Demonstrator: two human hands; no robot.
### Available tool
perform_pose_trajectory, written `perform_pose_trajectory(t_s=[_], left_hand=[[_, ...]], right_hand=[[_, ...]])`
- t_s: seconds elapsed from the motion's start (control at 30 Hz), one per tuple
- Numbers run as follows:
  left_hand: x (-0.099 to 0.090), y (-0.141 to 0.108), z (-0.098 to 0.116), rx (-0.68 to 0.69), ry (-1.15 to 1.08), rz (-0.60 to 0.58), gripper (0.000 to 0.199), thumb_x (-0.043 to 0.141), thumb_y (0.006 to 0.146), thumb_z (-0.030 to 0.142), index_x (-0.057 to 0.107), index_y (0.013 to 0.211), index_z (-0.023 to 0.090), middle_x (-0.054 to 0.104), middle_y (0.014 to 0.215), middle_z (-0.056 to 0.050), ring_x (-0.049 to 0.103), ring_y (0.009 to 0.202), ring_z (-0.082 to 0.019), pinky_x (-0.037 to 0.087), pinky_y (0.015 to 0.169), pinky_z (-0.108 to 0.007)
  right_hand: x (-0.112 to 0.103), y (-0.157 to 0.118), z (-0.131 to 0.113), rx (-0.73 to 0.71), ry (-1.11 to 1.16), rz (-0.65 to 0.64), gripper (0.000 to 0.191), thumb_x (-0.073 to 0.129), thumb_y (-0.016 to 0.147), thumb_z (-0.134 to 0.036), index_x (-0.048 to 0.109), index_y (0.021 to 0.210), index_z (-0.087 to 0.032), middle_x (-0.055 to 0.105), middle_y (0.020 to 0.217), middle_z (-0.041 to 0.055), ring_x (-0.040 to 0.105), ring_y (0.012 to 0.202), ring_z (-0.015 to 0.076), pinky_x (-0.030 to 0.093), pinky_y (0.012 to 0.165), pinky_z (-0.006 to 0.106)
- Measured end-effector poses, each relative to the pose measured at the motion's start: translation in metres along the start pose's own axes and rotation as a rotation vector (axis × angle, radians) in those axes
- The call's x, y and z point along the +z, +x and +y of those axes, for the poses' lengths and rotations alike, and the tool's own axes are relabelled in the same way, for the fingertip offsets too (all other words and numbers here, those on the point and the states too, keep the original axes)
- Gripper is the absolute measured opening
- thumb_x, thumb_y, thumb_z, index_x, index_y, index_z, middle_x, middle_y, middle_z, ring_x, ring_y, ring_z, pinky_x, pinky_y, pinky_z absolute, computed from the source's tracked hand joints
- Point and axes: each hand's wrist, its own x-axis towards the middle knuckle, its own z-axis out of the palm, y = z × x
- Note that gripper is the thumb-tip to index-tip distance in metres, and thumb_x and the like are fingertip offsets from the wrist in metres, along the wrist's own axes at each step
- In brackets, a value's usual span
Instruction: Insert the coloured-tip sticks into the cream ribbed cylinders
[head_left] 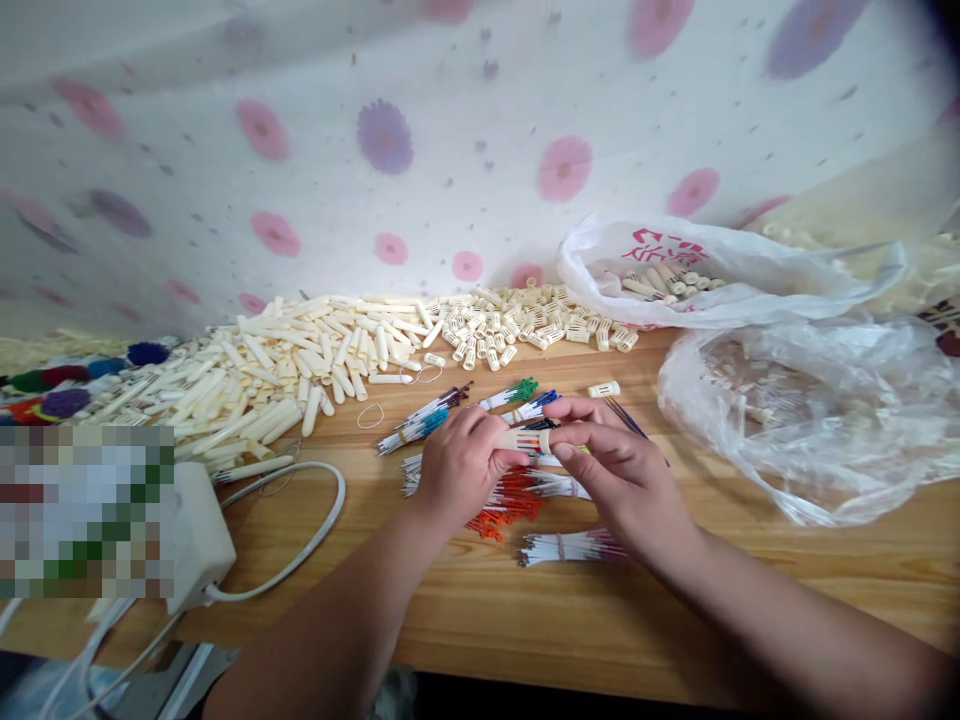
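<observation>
My left hand (461,465) is wrapped round one end of a cream slotted plastic piece (523,440), with red and dark strips showing in its slots. At its right end, the thumb and fingers of my right hand (619,465) pinch the same piece. Beneath and around both hands lie bundles of thin refills: orange-red (506,505), green (510,394), light blue (412,430) and a white bundle with pinkish ends (570,546). One loose slotted cream piece (603,389) rests beyond my right hand.
Cream tubes (300,350) and short slotted parts (525,320) are heaped along the back. Plastic bags, one printed (720,300) and one clear (817,420), sit at right. A white power block (201,535) with cables stands at left, near colourful pompoms (67,402).
</observation>
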Motion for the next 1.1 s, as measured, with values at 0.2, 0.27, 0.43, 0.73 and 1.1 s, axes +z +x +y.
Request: perform_pose_trajectory(t_s=[0.2,0.27,0.43,0.73,1.1], left_hand=[[0.007,-0.003,-0.009,-0.147,-0.37,-0.087,0.049,0.046,0.08,0.064,0.053,0.072,0.016,0.051,0.065,0.0,0.047,0.06,-0.014,0.034,0.056,-0.024],[0.008,-0.003,-0.007,-0.201,-0.513,-0.201,0.041,0.056,0.079,0.056,0.052,0.069,0.016,0.048,0.058,0.003,0.044,0.055,-0.011,0.032,0.053,-0.022],[-0.001,-0.004,0.012,-0.076,-0.702,-0.522,0.017,0.061,0.08,0.029,0.06,0.07,0.015,0.057,0.067,0.001,0.052,0.062,-0.012,0.037,0.057,-0.021],[0.011,-0.012,0.023,0.357,-0.594,-0.794,0.023,0.057,0.075,0.003,0.068,0.087,0.019,0.056,0.078,-0.001,0.051,0.068,-0.01,0.038,0.061,-0.019],[0.012,-0.012,0.02,0.344,-0.635,-0.8,0.022,0.057,0.076,0.003,0.07,0.085,0.019,0.058,0.077,0.0,0.053,0.067,-0.009,0.039,0.061,-0.019]], right_hand=[[-0.031,0.02,-0.01,-0.126,-0.108,0.077,0.009,0.059,0.084,-0.022,0.068,0.083,-0.023,0.064,0.089,0.0043,0.059,0.089,0.0174,0.047,0.081,0.036],[-0.051,0.021,-0.014,-0.122,-0.171,0.013,0.007,0.059,0.084,-0.023,0.065,0.08,-0.021,0.063,0.082,0.0033,0.059,0.08,0.0161,0.048,0.075,0.032],[-0.076,-0.02,-0.015,-0.063,-0.512,-0.535,0.01,0.056,0.086,-0.022,0.066,0.084,-0.019,0.064,0.082,0.0041,0.058,0.075,0.0143,0.045,0.066,0.027],[-0.046,-0.064,-0.001,-0.113,-0.95,-0.522,0.013,0.052,0.086,-0.018,0.065,0.082,-0.017,0.061,0.081,0.0061,0.055,0.079,0.018,0.043,0.071,0.03],[-0.078,-0.058,-0.016,-0.117,-0.999,-0.503,0.02,0.047,0.09,-0.022,0.06,0.076,-0.018,0.059,0.077,0.0043,0.051,0.073,0.0157,0.037,0.064,0.027]])
